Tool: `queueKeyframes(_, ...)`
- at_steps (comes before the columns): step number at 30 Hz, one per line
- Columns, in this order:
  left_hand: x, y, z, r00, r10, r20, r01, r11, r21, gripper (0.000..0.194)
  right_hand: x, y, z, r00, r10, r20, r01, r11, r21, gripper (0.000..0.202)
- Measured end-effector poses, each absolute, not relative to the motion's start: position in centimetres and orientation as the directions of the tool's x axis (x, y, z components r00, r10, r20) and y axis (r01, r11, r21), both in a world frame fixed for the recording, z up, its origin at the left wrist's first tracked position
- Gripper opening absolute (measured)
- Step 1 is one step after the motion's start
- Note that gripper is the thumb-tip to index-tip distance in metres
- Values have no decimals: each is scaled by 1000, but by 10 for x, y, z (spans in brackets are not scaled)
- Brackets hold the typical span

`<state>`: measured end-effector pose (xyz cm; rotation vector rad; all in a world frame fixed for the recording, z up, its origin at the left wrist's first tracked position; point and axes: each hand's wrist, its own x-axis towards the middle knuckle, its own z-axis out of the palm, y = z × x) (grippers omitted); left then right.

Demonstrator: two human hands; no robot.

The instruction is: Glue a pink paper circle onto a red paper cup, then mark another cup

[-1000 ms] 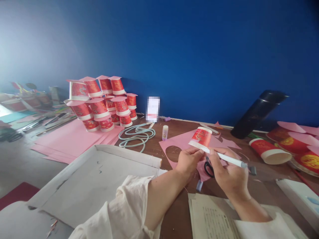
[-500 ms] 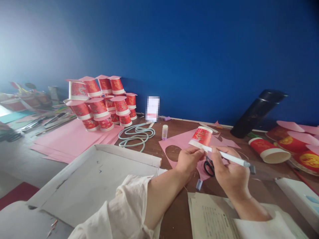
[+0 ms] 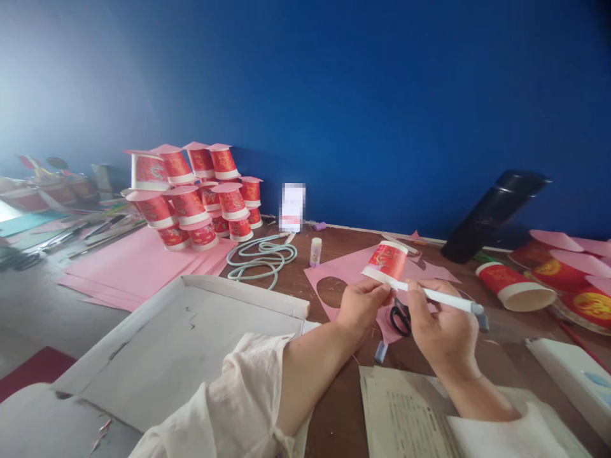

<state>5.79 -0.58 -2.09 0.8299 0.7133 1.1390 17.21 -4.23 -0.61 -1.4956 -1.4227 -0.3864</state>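
Cup of red-and-white paper [image 3: 387, 258], pinched near its rim in left grip [image 3: 360, 306], seemingly for steadiness; slender white pen [image 3: 449, 299] clasped in right grip [image 3: 446, 331], angled toward rim.

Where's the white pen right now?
Head view, right of centre: the white pen is in the right hand, its front end by the rim of the red cup in the left hand.

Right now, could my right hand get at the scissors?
Probably yes: the scissors show just beside the right hand, one handle loop in plain sight between it and the left hand. It grips the pen, though, so it would likely need freeing first.
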Motion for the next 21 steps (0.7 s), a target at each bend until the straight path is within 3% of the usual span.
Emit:
queueKeyframes(9, 61, -3, -25, 287, 953, -94, -554, 245, 796, 37, 174, -41, -6, 242, 525, 816, 851, 290, -439, 26)
queueKeyframes(21, 58, -5, -19, 293, 954, -72, -501, 217, 838, 30, 172, -43, -7, 156, 534, 831, 885, 297, -357, 24)
